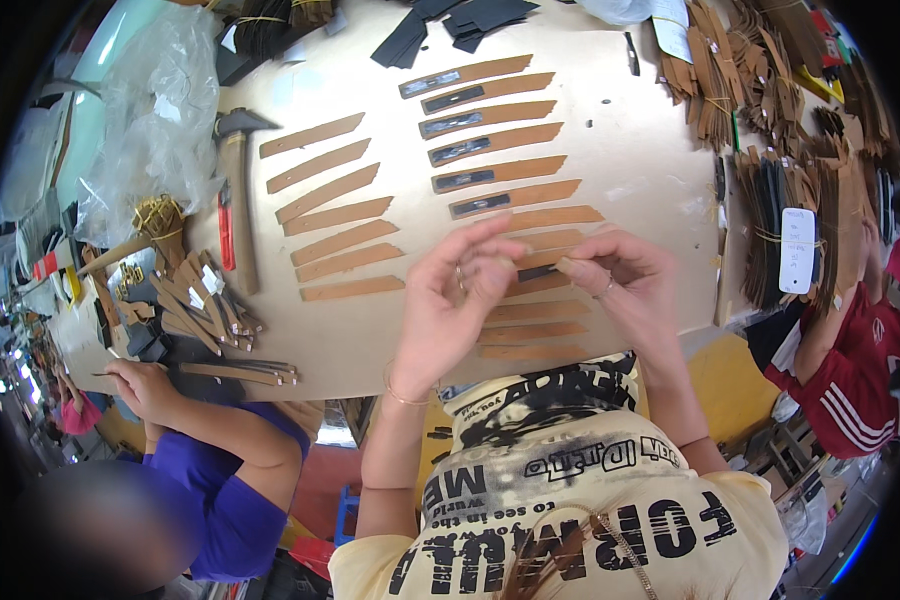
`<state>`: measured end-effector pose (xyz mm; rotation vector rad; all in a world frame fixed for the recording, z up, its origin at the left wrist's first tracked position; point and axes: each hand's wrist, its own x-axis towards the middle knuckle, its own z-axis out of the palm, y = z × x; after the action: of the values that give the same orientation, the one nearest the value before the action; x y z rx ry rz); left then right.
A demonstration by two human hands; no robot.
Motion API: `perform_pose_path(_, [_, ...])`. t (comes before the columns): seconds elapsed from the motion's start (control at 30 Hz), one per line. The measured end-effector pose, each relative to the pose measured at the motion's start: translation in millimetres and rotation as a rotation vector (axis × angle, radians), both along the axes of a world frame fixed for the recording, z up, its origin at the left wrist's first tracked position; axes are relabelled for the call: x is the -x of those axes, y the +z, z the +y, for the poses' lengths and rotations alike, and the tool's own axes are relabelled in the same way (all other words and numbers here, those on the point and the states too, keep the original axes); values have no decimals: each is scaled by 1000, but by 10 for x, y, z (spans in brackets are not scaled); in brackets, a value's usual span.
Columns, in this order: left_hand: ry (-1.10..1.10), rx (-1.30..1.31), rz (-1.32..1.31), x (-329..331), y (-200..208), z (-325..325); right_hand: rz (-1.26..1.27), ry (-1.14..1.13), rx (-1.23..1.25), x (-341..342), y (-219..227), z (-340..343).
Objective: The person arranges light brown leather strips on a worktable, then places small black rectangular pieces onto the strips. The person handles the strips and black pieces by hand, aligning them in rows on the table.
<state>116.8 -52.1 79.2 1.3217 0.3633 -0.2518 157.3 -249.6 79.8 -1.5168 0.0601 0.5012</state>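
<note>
My left hand (460,295) and my right hand (622,280) are close together over the lower end of a column of brown leather-like strips. Both have thumb and forefinger pinched, but what is between the fingertips is too small to make out. Just below the fingertips, a black patch (536,272) shows on a brown strip (548,284), partly covered by my hands. Farther up the column, strips such as this brown strip (523,196) bear dark, partly shiny patches. Nearest me, plain brown strips (533,352) lie by my wrists.
Left of my hands is another column of brown strips (335,210). Beyond it lie a hammer (234,190), a red-handled tool (226,232) and bundled strips (195,295). Black pieces (455,22) lie at the far edge, tied bundles (785,225) at right. Co-workers sit on both sides.
</note>
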Motion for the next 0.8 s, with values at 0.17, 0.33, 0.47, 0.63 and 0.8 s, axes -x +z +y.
perform_pose_path(0.17, [150,16,136,145,-170,-19,32,70,101,-53,-52,211])
perform_pose_path(0.33, [250,-274,45,55,-385,-106,-95,80,236,-102,-182,285])
perform_pose_path(0.47, [295,-425,27,-32,-427,-147,-302,119,441,-145,-301,348])
perform_pose_path(0.63, [270,-489,62,-57,-409,-172,-238,104,459,-171,-321,368])
perform_pose_path(0.8, [275,-496,62,-67,-417,-173,-204,117,475,-191,-294,360])
